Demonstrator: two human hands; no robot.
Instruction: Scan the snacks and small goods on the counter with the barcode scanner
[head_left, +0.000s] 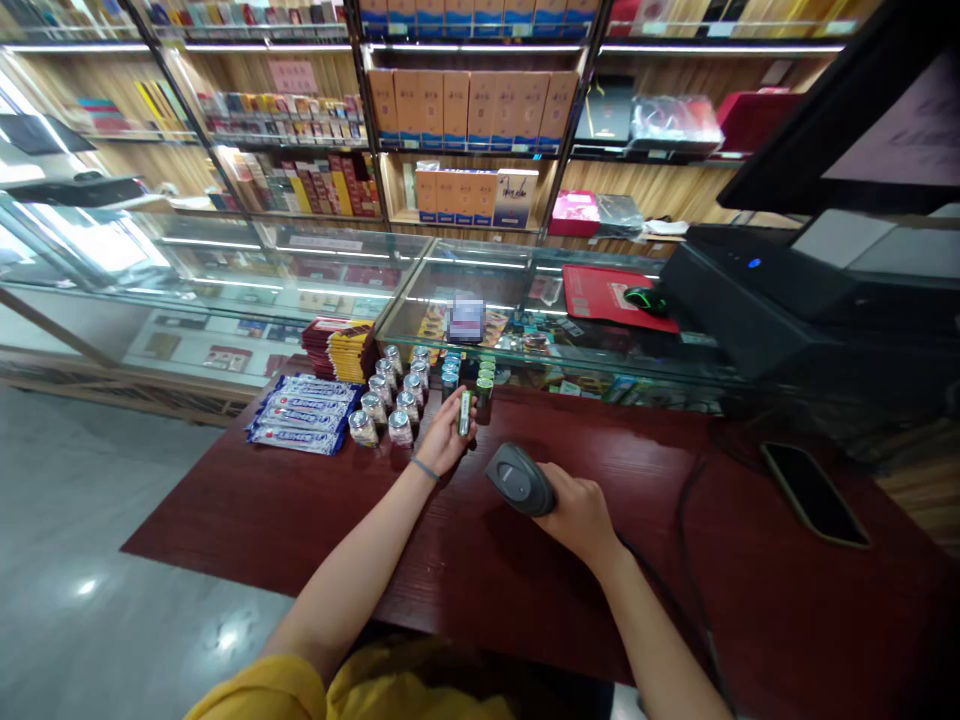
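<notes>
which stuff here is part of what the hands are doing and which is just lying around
In use: green pack in left hand; scanner in right hand.
Lying about: phone, mouse, blue wrapped bars, small jars.

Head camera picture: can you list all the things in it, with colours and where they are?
green pack: one, green, upright in the left hand
scanner: one, dark grey, in the right hand
small jars: about a dozen, clear with silver lids, in rows on the desk
wrapped bars: several, blue and white, left of the small jars
phone: one, black, flat on the desk at right
mouse: one, black, on a red mat on the glass counter
orange boxes: many, orange, on the wall shelves
desk: one, dark red
left hand: holds the green pack
right hand: grips the scanner
</notes>
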